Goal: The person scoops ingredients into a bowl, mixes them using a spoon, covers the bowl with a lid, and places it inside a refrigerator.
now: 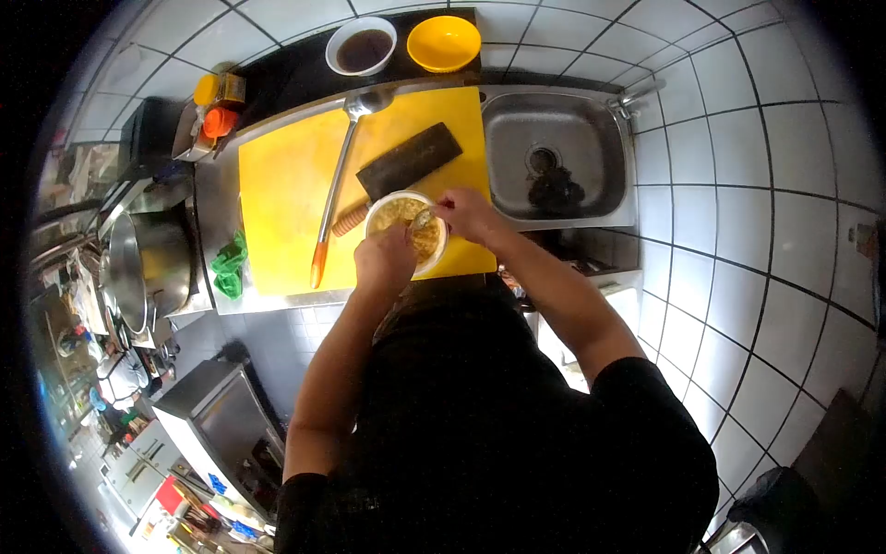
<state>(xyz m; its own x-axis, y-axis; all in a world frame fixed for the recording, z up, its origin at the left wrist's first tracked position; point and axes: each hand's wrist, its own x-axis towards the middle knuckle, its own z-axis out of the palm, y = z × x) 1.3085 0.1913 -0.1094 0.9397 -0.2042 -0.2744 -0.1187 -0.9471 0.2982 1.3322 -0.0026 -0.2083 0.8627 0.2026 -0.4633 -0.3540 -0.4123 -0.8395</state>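
A white bowl (371, 220) with yellowish, lumpy food (427, 244) in it stands near the front of the yellow cutting board (286, 203). My right hand (469, 216) is closed at the bowl's right rim on what looks like a small metal spoon (422, 220), its bowl end over the food. My left hand (388, 258) reaches over the near left rim, fingers bent together above the food. Its fingertips are partly hidden, so what they pinch does not show. Behind the bowl lies a cleaver (409, 160), its wooden handle (351, 220) pointing left.
Left of the cleaver lies a long ladle (340, 171) with an orange handle. A bowl of dark liquid (364, 48) and a yellow bowl (444, 42) stand behind the board. The steel sink (591, 152) is at right, a green cloth (229, 265) and large pot (152, 268) at left.
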